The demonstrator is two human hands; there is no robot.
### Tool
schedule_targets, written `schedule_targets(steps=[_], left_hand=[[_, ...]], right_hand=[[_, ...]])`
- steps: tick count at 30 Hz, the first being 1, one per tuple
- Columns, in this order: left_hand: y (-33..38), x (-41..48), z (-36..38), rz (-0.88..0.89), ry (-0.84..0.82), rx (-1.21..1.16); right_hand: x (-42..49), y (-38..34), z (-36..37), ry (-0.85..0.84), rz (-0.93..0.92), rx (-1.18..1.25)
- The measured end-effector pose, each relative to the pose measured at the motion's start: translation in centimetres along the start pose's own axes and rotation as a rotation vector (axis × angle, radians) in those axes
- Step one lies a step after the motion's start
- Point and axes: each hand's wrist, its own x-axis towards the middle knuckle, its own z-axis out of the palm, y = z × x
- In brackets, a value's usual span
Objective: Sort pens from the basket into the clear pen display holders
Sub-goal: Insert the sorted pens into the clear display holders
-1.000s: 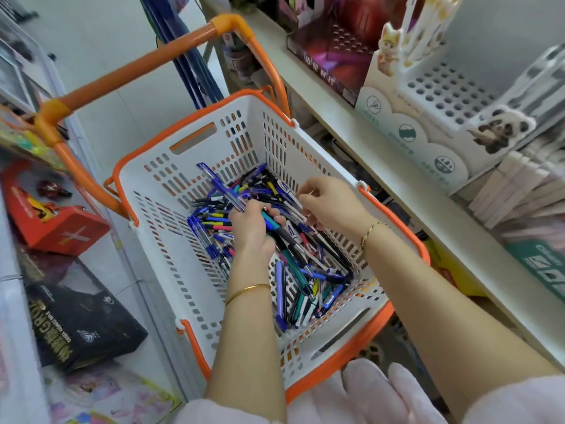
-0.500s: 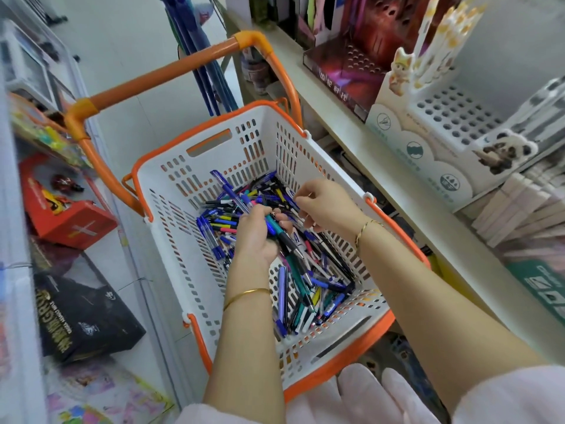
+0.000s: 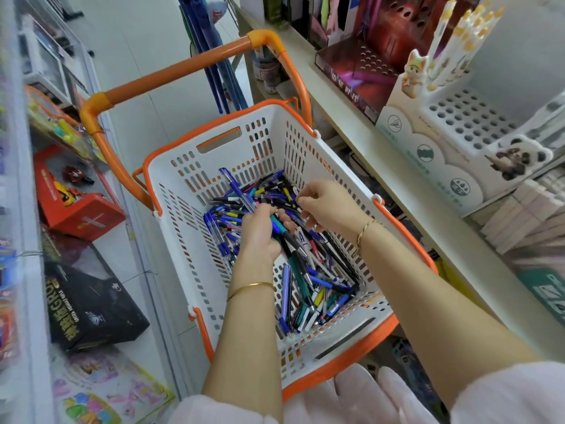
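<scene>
Nearest the camera, two pale pink sleeves (image 3: 504, 396) cover the upper arms. Both forearms extend forward into the white perforated plastic basket (image 3: 183, 246), which has an orange rim.

The left hand (image 3: 260, 231), with a plain gold bangle (image 3: 249, 287) on its wrist, is closed around a bundle of pens (image 3: 237, 189). One blue translucent pen projects up and away from the fist. A teal-barrelled pen (image 3: 279, 226) lies under the fingertips.

The right hand (image 3: 327, 206), with a gold chain bracelet (image 3: 363, 232) on its wrist, is just beside the left hand. Its fingers are curled downward over the pile. Whether they pinch a pen cannot be determined.

The loose pens (image 3: 308, 286) lie in a heap on the basket floor. They are mostly blue, with some black, teal, yellow and pink.

Beyond the basket's far wall, the orange tubular handle (image 3: 183, 68) stands raised.

To the right, a white shelf (image 3: 397, 166) carries a white pen display holder (image 3: 458, 117) with rows of round holes and cat and panda figures on its front. White pens with yellow tips (image 3: 458, 35) stand at its rear. A dark red holder (image 3: 367, 65) sits farther along the shelf.

To the left, a glass showcase holds a red box (image 3: 82, 215) and a black box (image 3: 91, 304).
</scene>
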Motion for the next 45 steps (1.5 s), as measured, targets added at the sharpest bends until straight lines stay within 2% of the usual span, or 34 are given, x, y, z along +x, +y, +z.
schedule_targets(steps=[6, 11, 19, 23, 29, 32, 35, 37, 45], left_hand=[[0.4, -0.9, 1.0, 0.106, -0.131, -0.040], [1.1, -2.1, 4.6, 0.160, -0.299, -0.125], [-0.2, -7.5, 18.0, 0.145, -0.677, -0.138], [-3.3, -12.2, 24.7, 0.142, -0.861, -0.066], [-9.4, -18.9, 30.8, 0.032, -1.097, -0.039], [-12.4, -20.7, 32.5, 0.028, -1.137, -0.028], [-14.4, -22.0, 33.6, 0.100, -1.134, -0.003], [-15.1, -22.3, 33.9, 0.130, -1.126, 0.000], [-15.1, -21.8, 34.1, 0.269, -1.115, -0.056]], right_hand=[[-0.3, 0.1, -0.6, 0.021, 0.032, 0.084], [-2.7, 0.5, -4.3, 0.082, 0.042, 0.231], [-10.4, 2.4, -15.6, 0.270, -0.008, 0.470], [-14.8, 4.1, -20.5, 0.413, -0.033, 0.535], [-20.2, 7.0, -25.1, 0.583, -0.050, 0.667], [-22.4, 8.7, -26.6, 0.676, -0.074, 0.710], [-24.2, 9.9, -27.6, 0.711, -0.106, 0.801], [-25.2, 10.6, -28.1, 0.735, -0.127, 0.736], [-25.1, 10.4, -29.5, 0.658, -0.218, 0.616]])
